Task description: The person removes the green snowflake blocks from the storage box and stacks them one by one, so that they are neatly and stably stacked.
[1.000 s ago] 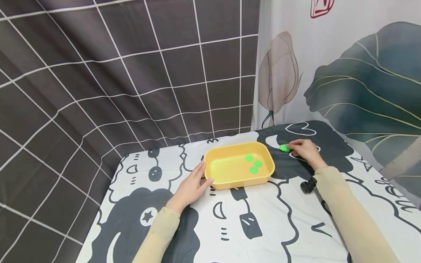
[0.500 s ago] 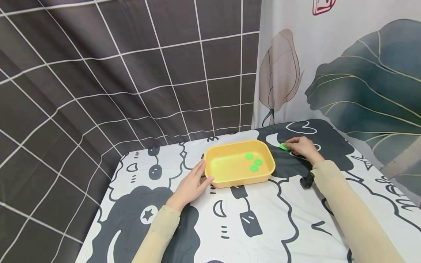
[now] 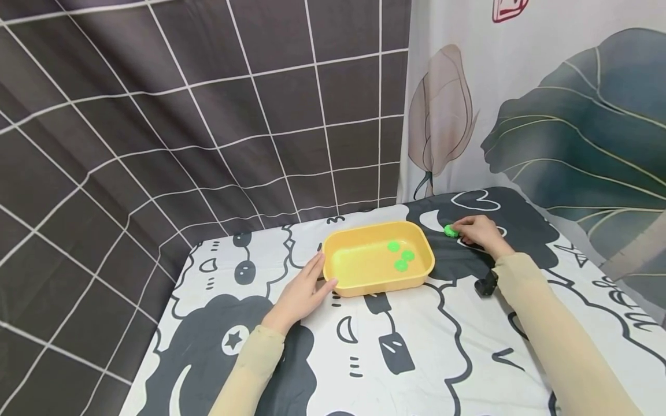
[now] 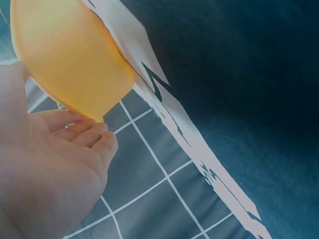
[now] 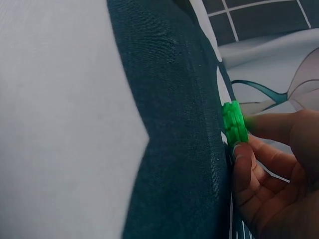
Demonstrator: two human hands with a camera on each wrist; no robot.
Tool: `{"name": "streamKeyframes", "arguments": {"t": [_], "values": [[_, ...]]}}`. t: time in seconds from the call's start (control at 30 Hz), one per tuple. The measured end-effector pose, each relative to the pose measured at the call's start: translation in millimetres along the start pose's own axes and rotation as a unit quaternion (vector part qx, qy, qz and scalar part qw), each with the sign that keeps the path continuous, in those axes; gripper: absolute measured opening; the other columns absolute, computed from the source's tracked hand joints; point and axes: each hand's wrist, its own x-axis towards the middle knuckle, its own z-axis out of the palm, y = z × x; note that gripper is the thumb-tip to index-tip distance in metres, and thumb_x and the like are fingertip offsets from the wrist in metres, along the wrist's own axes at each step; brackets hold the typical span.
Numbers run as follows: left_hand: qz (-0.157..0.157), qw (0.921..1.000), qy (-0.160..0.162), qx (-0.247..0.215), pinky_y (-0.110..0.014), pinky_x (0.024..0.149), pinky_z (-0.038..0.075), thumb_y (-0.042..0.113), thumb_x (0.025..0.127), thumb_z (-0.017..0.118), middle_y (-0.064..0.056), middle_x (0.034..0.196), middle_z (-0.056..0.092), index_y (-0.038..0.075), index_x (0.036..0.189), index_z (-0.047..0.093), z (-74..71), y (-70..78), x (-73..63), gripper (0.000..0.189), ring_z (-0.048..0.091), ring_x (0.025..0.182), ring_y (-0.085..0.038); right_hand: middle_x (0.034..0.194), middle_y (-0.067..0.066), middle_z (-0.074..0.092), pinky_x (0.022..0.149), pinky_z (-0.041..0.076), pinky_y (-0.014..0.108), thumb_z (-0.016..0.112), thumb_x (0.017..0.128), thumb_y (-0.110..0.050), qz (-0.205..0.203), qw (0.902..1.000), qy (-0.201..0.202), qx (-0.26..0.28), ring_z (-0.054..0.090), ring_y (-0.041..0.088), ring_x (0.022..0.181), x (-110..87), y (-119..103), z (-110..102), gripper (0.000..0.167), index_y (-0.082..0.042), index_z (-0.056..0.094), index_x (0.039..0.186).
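At the far right of the head view my right hand [image 3: 481, 233] pinches bright green toothed discs [image 3: 451, 231] between thumb and fingers, low over the dark patch of the cloth. Seen edge-on in the right wrist view, the green discs [image 5: 235, 122] look like two gear-like layers pressed together. My left hand [image 3: 299, 297] rests against the left end of a yellow plastic basin [image 3: 380, 286], fingers along its side and thumb at the front corner. The left wrist view shows those fingertips right at the basin's rim [image 4: 75, 110]. Three green discs [image 3: 400, 266] lie inside the basin, toward its right.
A black-and-white cartoon-print cloth [image 3: 364, 358] covers the surface. A dark grid-patterned curtain [image 3: 260, 115] hangs behind and at left, and a pale leaf-print curtain [image 3: 572, 127] at right. A small black device [image 3: 486, 285] sits beside my right wrist.
My right hand stays in nearly the same place with the green discs; they turn slightly between the fingers. The left hand and the basin have not moved.
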Motion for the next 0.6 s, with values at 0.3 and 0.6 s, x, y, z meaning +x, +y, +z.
{"name": "streamKeyframes", "arguments": {"t": [0.3, 0.6], "values": [[0.008, 1.0, -0.004, 0.0, -0.046, 0.12, 0.028, 0.063, 0.102, 0.042, -0.015, 0.163, 0.028, 0.005, 0.159, 0.027, 1.6, -1.2, 0.7, 0.082, 0.027, 0.15, -0.03, 0.124, 0.033, 0.055, 0.072, 0.059, 0.028, 0.053, 0.1, -0.014, -0.022, 0.9967, -0.078, -0.008, 0.064, 0.028, 0.093, 1.7, 0.3, -10.8, 0.049, 0.015, 0.047, 0.139], [0.017, 0.9997, 0.009, 0.011, -0.044, 0.12, 0.027, 0.057, 0.103, 0.046, -0.016, 0.163, 0.028, 0.004, 0.158, 0.031, 1.5, -1.8, 0.9, 0.078, 0.023, 0.152, -0.029, 0.122, 0.034, 0.053, 0.069, 0.058, 0.034, 0.069, 0.091, -0.008, -0.09, 0.9837, -0.134, -0.079, 0.059, 0.034, 0.095, 5.4, -5.6, -16.6, 0.059, 0.017, 0.045, 0.139]]}}
